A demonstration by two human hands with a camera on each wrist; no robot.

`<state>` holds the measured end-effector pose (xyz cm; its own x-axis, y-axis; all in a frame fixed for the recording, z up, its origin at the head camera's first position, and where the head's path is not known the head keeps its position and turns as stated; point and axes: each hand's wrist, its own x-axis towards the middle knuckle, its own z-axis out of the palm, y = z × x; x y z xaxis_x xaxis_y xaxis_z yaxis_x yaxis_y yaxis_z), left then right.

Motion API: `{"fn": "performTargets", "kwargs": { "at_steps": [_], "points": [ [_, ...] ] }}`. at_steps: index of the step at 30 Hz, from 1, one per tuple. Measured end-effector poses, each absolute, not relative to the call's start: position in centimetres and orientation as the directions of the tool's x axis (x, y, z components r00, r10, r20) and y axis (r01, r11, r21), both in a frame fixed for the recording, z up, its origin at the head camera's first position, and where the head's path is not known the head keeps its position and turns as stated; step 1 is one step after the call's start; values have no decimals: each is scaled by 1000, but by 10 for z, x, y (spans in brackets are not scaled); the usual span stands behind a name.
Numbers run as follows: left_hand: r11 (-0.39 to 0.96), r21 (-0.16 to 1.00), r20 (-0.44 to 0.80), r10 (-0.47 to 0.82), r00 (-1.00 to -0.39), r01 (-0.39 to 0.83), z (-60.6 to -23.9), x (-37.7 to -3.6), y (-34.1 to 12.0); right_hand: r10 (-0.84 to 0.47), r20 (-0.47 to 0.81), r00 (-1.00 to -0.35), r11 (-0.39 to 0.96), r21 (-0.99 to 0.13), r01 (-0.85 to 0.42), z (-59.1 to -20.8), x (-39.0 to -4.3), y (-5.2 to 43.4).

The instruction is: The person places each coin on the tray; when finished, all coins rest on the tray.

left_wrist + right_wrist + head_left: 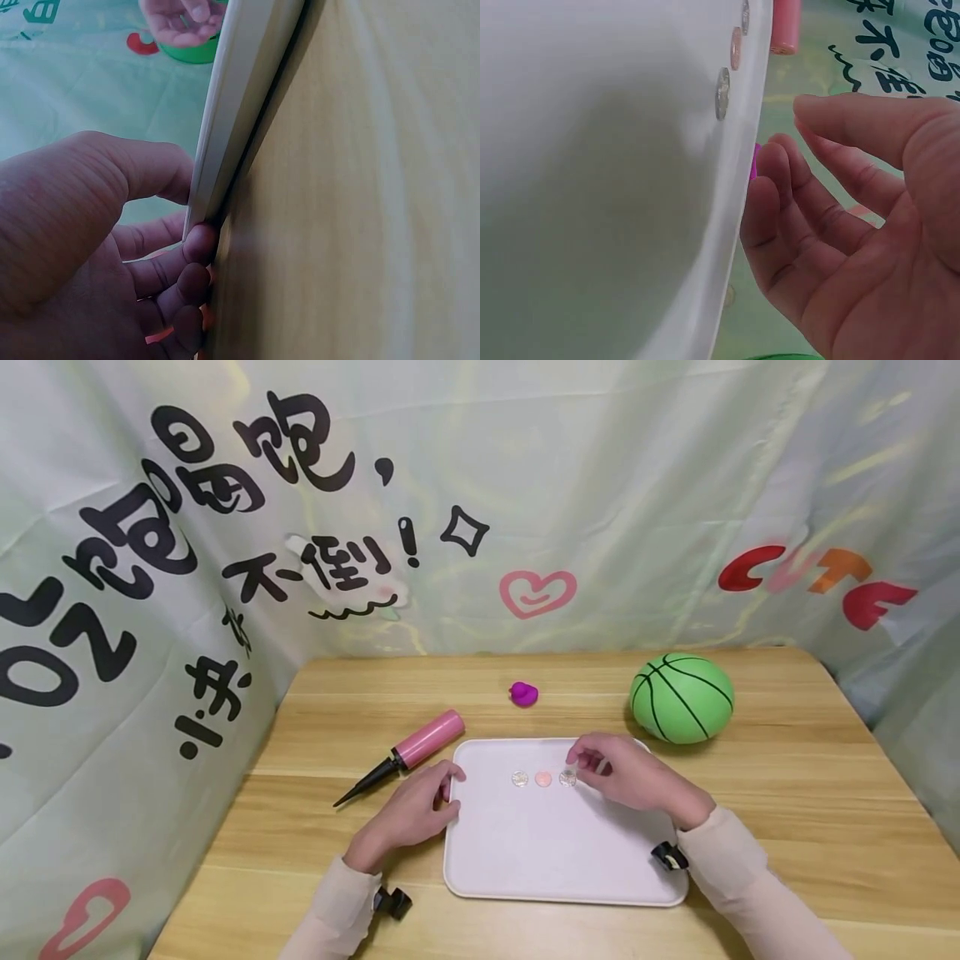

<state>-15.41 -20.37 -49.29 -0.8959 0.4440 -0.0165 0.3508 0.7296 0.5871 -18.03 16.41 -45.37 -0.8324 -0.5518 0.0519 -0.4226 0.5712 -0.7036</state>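
Note:
A white rectangular tray (pixel 555 852) lies on the wooden table. Three coins stand in a row on it: a silver one (pixel 520 778) at left, a pinkish copper one (pixel 543 779) in the middle and another silver one (pixel 567 777) at right. My left hand (pixel 412 806) holds the tray's left edge; in the left wrist view its thumb (pixel 161 169) is on the rim and fingertips press low on the side. Over the tray's far right part hovers my right hand (pixel 630 772), fingers loosely bent. The right wrist view shows nothing between those fingers and a silver coin (pixel 722 94) apart from them.
Left of the tray lies a pink and black hand pump (pixel 412 752). Beyond its far edge sits a purple rubber duck (pixel 523 694), and a green basketball-patterned ball (pixel 682 698) rests at the back right. A printed curtain (pixel 600 510) hangs behind the table (pixel 810 827) and along its sides.

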Motion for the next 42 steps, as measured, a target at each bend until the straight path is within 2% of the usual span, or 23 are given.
{"fn": "performTargets", "kwargs": {
  "at_steps": [12,20,27,34,42],
  "points": [
    [737,578,-19,440,-898,350,-496,-155,-205,-507,116,-854,517,-752,-409,-448,-162,186],
    [743,579,-34,434,-900,336,-494,-154,-205,-468,167,-868,528,-735,-426,-445,-151,208],
    [729,592,-21,441,-897,344,-492,-155,-204,-434,163,-886,553,-728,-405,-445,-143,223],
    [738,584,-33,439,-898,339,-492,-154,-204,-403,146,-903,590,-713,-379,-454,-135,238],
    [739,585,-38,435,-900,333,-491,-154,-204,-392,196,-899,578,-708,-406,-467,-126,253]
  ]
}}
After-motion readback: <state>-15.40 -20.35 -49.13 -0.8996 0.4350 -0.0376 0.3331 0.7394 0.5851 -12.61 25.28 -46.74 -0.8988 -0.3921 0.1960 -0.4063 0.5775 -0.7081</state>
